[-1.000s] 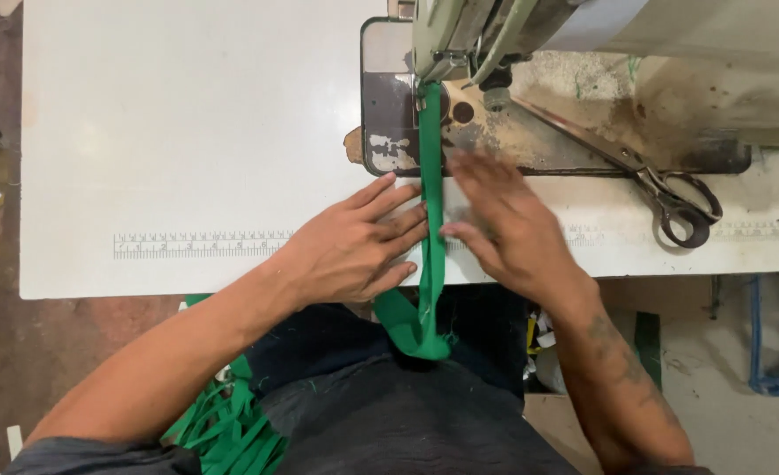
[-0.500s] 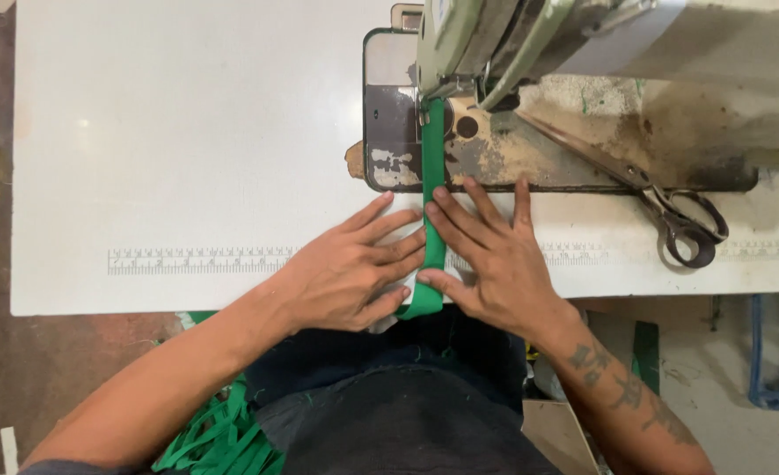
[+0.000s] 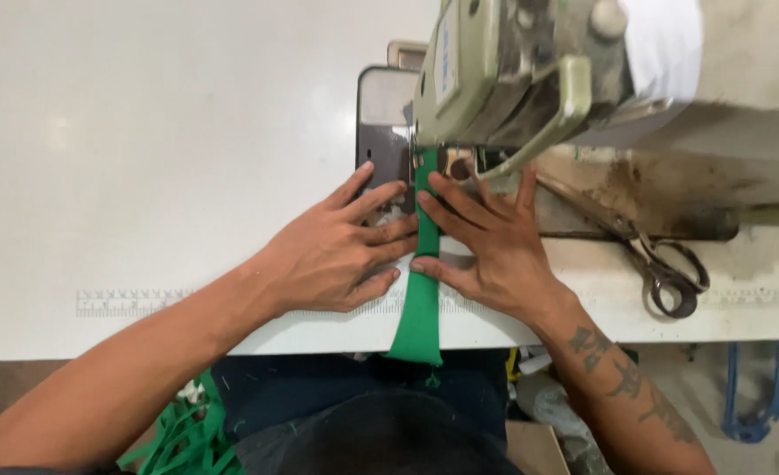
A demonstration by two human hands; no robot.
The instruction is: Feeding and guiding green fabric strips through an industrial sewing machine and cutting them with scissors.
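A green strip (image 3: 421, 290) of fabric runs straight down the middle of the white tabletop (image 3: 143, 176), from under the head of a pale green sewing machine (image 3: 512, 79) to the near edge, where its rounded end hangs just over the side. The left hand (image 3: 336, 255) lies flat and open on the tabletop on the strip's left side, fingers spread and pointing toward the machine, their tips touching the strip's edge. The right hand (image 3: 486, 246) lies flat and open on the other side, fingers likewise spread, its index finger and thumb pressing against the strip's right edge. Neither hand grips anything; both press down with the strip between them. The strip's far end disappears beneath the machine beside a dark metal plate (image 3: 380, 114). A printed ruler (image 3: 134, 302) runs along the tabletop's near edge, passing under the hands. A pair of dark scissors (image 3: 666, 268) lies to the right of the right hand, well apart from it, on the stained part of the tabletop. More green strips (image 3: 182, 435) hang in a loose heap below the tabletop, under the left forearm.
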